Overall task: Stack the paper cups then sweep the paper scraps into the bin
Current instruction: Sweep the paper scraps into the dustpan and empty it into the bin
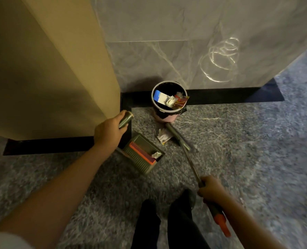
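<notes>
A person stands on grey speckled floor in a corner formed by a tan panel and a marble wall with black skirting. The left hand (109,131) is wrapped around the metal handle (125,119) of a ribbed green dustpan (142,155), just below it, holding one paper scrap (156,155). The right hand (211,190) is closed around a thin broom (188,155). Its head rests beside another scrap (164,136), ahead between both hands. Beyond stands a round pink bin (169,101), black-lined, nearly full. Open floor spreads rightward.
</notes>
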The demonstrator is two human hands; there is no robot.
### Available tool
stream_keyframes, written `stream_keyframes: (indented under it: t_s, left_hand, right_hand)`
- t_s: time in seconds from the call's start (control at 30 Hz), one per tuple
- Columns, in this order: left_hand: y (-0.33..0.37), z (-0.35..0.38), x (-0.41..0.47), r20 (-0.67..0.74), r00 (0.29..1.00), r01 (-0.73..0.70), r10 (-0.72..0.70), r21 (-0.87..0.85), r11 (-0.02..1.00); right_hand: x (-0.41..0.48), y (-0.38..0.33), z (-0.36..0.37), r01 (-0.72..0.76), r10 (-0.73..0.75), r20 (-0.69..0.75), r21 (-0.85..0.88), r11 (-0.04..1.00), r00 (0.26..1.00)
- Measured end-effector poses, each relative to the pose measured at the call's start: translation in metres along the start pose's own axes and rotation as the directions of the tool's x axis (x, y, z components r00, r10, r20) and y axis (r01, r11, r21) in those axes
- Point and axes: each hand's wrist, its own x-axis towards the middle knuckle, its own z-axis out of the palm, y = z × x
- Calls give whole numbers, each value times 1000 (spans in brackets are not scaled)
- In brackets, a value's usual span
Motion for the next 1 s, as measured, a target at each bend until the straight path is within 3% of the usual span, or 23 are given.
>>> stream_keyframes:
  t_s: [0.5,0.67,0.87,1.0]
  left_hand:
    - [9,6,16,18,997,-77,76,119,990]
    - [6,6,12,23,995,-99,97,164,982]
    - [2,7,7,24,993,-119,116,166,979]
    - [0,7,7,51,991,-129,124,123,984]
  right_hand:
    - [-44,5,12,154,-103,181,-296,943,978]
    - [-63,19,2,175,-122,177,-327,929,977]
    - [-69,27,-7,115,-93,105,-234,965,990]
    - [-59,18,-2,147,-138,54,-315,938,989]
